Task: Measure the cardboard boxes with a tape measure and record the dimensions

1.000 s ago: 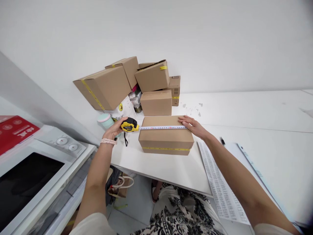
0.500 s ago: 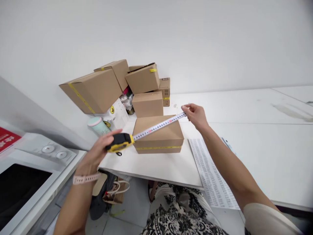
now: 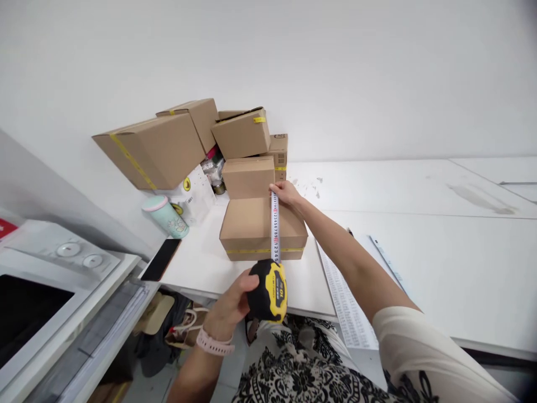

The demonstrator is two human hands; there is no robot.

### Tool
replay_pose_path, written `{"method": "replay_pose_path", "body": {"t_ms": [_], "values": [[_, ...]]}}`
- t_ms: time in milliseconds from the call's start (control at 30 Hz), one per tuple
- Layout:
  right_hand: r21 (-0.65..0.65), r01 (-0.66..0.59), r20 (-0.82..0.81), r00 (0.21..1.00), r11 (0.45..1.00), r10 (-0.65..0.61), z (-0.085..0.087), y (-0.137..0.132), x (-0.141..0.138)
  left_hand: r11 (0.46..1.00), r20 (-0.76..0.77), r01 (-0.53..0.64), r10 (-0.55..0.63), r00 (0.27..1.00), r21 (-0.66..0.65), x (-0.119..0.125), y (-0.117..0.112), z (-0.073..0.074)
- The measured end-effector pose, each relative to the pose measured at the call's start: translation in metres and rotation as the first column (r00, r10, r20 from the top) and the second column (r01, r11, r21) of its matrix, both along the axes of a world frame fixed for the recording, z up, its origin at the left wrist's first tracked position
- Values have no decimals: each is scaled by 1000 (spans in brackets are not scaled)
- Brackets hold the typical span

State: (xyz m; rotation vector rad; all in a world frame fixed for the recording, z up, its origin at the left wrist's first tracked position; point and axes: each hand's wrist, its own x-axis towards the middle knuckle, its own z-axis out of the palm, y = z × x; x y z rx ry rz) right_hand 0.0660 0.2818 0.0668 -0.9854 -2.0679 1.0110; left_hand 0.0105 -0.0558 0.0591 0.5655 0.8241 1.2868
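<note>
My left hand (image 3: 235, 299) grips the black and yellow case of a tape measure (image 3: 268, 291), held in front of the near side of a cardboard box (image 3: 247, 221). The white blade (image 3: 275, 229) is drawn out over the top of that box, from its near side toward its back edge. At the far end my right hand (image 3: 286, 193) pinches the blade's tip, close to a smaller cardboard box (image 3: 249, 178) standing behind. Yellow tape runs along the near side of the front box.
More cardboard boxes (image 3: 163, 151) are stacked at the back left. A mint tumbler (image 3: 168, 218) and a phone (image 3: 161, 260) are on the white table's left. Printed sheets (image 3: 348, 302) lie right of the box. A microwave (image 3: 54, 280) stands far left.
The tape measure has turned from slanting left-to-right to running front-to-back over the box. My left hand moved right and nearer me; my right hand moved left. The phone now shows.
</note>
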Motion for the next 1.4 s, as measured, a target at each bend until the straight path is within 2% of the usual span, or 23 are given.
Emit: {"method": "replay_pose_path", "body": {"t_ms": [133, 333, 733, 1033, 1200, 1300, 1333, 1400], "values": [[28, 37, 64, 997, 999, -39, -12, 4, -7, 994, -47, -70, 66, 997, -79, -11, 6, -3], [35, 58, 137, 989, 998, -63, -21, 12, -11, 992, -126, -69, 55, 990, -103, -7, 5, -7], [-19, 69, 232, 971, 997, -62, -16, 6, -7, 993, -84, -63, 55, 995, -100, -3, -7, -20], [-26, 62, 229, 972, 998, -54, -13, 4, -6, 995, -88, -49, 41, 995, -83, 0, -7, -17], [-45, 59, 203, 978, 997, -49, -16, 4, -8, 998, -105, -30, 24, 994, -54, 2, -3, -16], [-63, 31, 159, 987, 998, -20, -11, 4, -7, 999, -147, -20, 14, 989, -41, 2, -3, -12], [-75, 19, 100, 995, 997, -12, -8, 5, -4, 999, -163, -22, 17, 987, -29, 2, -5, -10], [-107, 7, -118, 993, 994, -19, 0, 6, 8, 999, -199, -52, 52, 979, 7, -2, -15, -6]]}}
